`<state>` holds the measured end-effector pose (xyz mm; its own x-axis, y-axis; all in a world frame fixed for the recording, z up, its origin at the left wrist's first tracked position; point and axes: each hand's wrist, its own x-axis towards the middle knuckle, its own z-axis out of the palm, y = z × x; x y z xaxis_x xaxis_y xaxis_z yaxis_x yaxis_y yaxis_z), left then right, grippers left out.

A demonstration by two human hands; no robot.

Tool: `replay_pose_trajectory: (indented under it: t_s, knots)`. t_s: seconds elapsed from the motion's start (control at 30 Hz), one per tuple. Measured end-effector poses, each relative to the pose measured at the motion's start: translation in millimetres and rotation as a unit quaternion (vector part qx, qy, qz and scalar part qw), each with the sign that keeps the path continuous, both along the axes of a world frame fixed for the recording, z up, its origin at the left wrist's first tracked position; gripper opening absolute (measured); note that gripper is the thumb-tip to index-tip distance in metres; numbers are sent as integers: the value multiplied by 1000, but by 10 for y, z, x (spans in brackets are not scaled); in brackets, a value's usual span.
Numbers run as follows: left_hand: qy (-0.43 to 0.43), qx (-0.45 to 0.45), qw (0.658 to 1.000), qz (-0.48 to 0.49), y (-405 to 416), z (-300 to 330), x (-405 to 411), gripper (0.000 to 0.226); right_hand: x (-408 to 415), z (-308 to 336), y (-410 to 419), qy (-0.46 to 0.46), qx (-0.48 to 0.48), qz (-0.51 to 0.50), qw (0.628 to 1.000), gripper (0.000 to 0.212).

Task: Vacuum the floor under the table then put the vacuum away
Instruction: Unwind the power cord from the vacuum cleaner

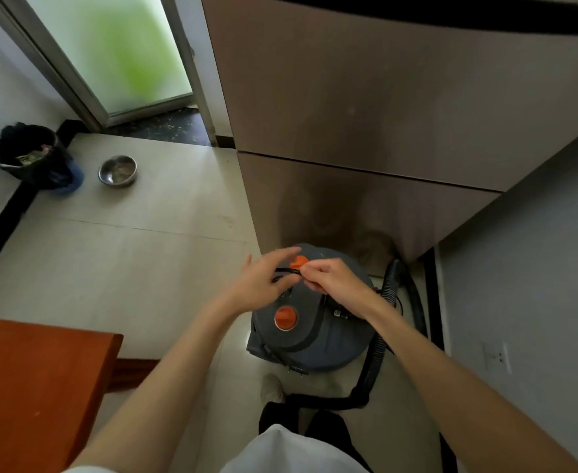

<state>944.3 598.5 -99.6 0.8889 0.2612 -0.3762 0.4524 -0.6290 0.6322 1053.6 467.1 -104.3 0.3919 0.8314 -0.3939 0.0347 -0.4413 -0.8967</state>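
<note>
A grey canister vacuum (318, 339) with an orange knob (285, 317) on its lid stands on the floor in front of a tall brown fridge. Its black ribbed hose (376, 349) curls round the right side and along the floor. Above the lid, my right hand (331, 279) pinches a thin black cord (285, 272) beside an orange part (299, 261) of the vacuum. My left hand (263, 279) hovers at the same cord with fingers spread and relaxed, touching or almost touching it. The red-brown wooden table (31, 387) is at the lower left.
The fridge (366, 131) fills the upper right, with a grey wall and a socket (497, 356) to its right. A metal bowl (117, 170) and a black bin (31, 155) stand on the tiled floor at the left, near a frosted glass door (127, 52). My foot (272, 389) is beside the hose.
</note>
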Motion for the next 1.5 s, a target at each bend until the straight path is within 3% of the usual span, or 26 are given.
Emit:
replay_pose_trajectory:
  t_s: [0.1, 0.2, 0.23, 0.3, 0.33, 0.37, 0.5, 0.57, 0.67, 0.73, 0.8, 0.87, 0.97, 1.13, 1.3, 1.4, 1.5]
  knots:
    - [-52, -19, 998, 0, -51, 110, 9, 17, -10, 23, -1, 4, 12, -13, 1000, 31]
    - [-118, -24, 987, 110, 90, 253, -70, 22, 90, 59, -104, -19, 16, -48, 999, 24]
    - [-152, -38, 970, 187, 179, 286, -118, 25, 155, 33, -180, -42, 5, -55, 998, 23]
    - [-245, -65, 899, 358, 403, 355, -241, 31, 301, -93, -406, -103, -59, -62, 991, 22]
    - [-273, -77, 866, 412, 510, 381, -308, 32, 364, -158, -541, -128, -100, -71, 984, 22]
    - [-273, -79, 859, 426, 575, 414, -358, 31, 408, -194, -652, -142, -128, -87, 978, 22]
    - [-123, -58, 952, 274, 360, 451, -318, 5, 368, -30, -660, -169, -96, -123, 973, 23]
    - [-81, -4, 970, 227, 180, 457, -204, 38, 303, 187, -510, -193, -56, -98, 975, 25]
    - [-110, 64, 968, 217, 23, 548, -45, 86, 298, 477, -366, -264, -25, -26, 964, 26]
    - [-122, 198, 962, 143, -53, 601, 33, 99, 325, 605, -355, -318, -43, 34, 947, 27]
    - [-132, 266, 955, 19, -178, 636, 122, 86, 311, 641, -377, -352, -65, 73, 931, 27]
    - [-113, 207, 970, -59, -314, 621, 193, 54, 270, 624, -418, -348, -55, 44, 935, 25]
    - [-90, 124, 987, -56, -447, 581, 224, 28, 277, 626, -520, -300, -7, -72, 951, 20]
    - [-233, 61, 970, -9, -547, 601, 370, 18, 470, 601, -660, -224, 23, -158, 961, 11]
    - [-336, 127, 931, 66, -592, 860, 537, 22, 769, 347, -946, -174, -50, -212, 960, 14]
    - [-335, 88, 937, 43, -555, 894, 563, 15, 916, 369, -1124, -134, -22, -295, 946, 14]
    - [-253, 60, 965, -7, -480, 746, 531, 12, 1016, 503, -1190, -120, 43, -401, 907, 24]
